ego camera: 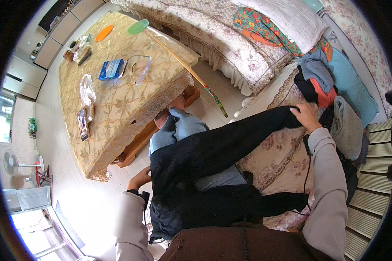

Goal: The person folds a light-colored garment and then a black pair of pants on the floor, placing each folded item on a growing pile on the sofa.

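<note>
Black trousers (196, 153), or a similar garment with two long legs, lie across my lap over light blue jeans (189, 122). One leg stretches up to the right, and the other lies lower, nearer my body. My right hand (308, 115) grips the end of the upper leg, thumb on top, beside the sofa clothes. At the garment's left edge is my left hand (140, 178), its fingertips partly hidden by the cloth where it pinches the edge.
Folded clothes (317, 75) and a grey folded garment (346, 127) lie on the sofa at right. The cloth-covered table (117, 98) ahead holds a blue box (111, 69), glasses (140, 70), a phone (83, 124) and a green-headed stick (176, 55) overhanging its edge. A fan (11, 162) stands left.
</note>
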Available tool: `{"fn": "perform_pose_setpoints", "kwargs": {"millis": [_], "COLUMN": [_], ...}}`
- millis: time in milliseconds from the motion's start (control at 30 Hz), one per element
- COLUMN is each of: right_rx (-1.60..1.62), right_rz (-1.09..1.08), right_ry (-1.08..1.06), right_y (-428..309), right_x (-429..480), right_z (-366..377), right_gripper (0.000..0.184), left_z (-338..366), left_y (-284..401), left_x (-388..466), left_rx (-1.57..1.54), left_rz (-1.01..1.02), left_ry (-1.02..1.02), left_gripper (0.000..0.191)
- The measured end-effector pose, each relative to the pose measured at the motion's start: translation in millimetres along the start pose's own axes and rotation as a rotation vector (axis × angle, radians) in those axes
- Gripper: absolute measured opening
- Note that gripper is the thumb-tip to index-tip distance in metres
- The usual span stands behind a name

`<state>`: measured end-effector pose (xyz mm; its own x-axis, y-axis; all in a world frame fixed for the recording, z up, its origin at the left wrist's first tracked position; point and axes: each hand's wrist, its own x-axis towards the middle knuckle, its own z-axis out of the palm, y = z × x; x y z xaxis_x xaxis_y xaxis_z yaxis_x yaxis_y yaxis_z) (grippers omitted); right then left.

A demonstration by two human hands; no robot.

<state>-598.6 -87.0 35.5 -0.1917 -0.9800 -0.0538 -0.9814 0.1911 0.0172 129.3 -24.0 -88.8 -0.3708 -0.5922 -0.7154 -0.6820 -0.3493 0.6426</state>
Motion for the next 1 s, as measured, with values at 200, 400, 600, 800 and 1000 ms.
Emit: {"fn": "perform_pose_setpoints", "kwargs": {"millis": [200, 400, 600, 800, 1000], "right_rx": [0.191, 0.143, 0.256, 0.350, 0.336], "right_rz": [0.051, -0.015, -0.029, -0.046, 0.035], "right_ry": [0.288, 0.524, 0.578, 0.496, 0.897], "right_y": [3, 17, 42, 47, 53], "right_x": [26, 68, 92, 22, -167], "right_z": [-54, -131, -173, -169, -105], "right_gripper": [0.046, 0.045, 0.037, 0.026, 0.013], "left_z": [-54, -142, -163, -127, -85], "left_y": [5, 81, 167, 180, 116], "left_x": [-75, -192, -224, -198, -175], "left_rx": [0.151, 0.081, 0.371, 0.854, 0.746], "left_rz": [-0.024, 0.247, 0.483, 0.284, 0.387], "left_ry": [0.431, 0.937, 1.291, 1.318, 1.361], "left_gripper": [0.037, 0.014, 0.018, 0.020, 0.025]}}
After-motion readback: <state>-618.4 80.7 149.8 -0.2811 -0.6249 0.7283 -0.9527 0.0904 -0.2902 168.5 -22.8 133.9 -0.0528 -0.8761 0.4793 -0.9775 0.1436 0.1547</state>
